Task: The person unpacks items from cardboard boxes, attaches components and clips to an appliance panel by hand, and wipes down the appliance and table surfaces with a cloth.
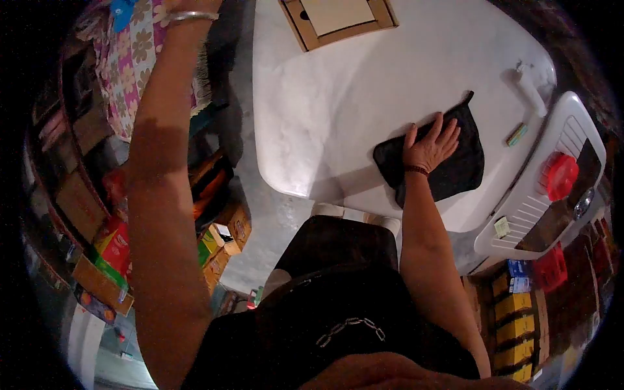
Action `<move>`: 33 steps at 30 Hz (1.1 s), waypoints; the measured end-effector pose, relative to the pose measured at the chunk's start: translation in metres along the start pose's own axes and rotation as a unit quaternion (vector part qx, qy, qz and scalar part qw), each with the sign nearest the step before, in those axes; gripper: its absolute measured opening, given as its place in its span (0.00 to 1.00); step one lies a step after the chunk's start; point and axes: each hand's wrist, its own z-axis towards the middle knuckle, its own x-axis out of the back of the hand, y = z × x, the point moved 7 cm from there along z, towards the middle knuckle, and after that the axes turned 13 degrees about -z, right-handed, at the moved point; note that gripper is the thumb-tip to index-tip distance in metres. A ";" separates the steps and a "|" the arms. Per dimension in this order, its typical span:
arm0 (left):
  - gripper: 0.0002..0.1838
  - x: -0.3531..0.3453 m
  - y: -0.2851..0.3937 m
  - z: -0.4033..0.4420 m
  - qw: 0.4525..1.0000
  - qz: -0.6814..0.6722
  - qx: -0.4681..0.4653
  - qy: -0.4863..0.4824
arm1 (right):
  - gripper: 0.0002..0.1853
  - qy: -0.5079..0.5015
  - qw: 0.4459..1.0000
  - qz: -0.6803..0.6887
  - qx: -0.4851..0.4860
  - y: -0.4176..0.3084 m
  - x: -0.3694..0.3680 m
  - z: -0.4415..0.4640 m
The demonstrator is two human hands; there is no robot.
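Note:
A black cloth or pouch [465,159] lies on the white table [305,117], a thin loop or corner sticking out at its top. My right hand [432,146] rests flat on its left part, fingers spread. My left arm reaches up along the left side, a silver bangle at the wrist. Only a small part of my left hand [188,5] shows at the top edge; its fingers are out of view. Beside it are a blue item [121,13] and a flowered cloth [136,62].
An open cardboard box [341,19] sits at the table's far edge. On the right are a white handle-like object [532,91], a small green packet [517,134] and a white ribbed rack [520,208] with a red item [559,175]. Cartons stand below on both sides.

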 end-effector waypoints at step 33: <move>0.34 -0.132 -0.027 -0.094 0.742 -0.446 0.468 -0.179 | 0.35 0.022 1.000 0.018 0.005 -0.001 0.005 0.001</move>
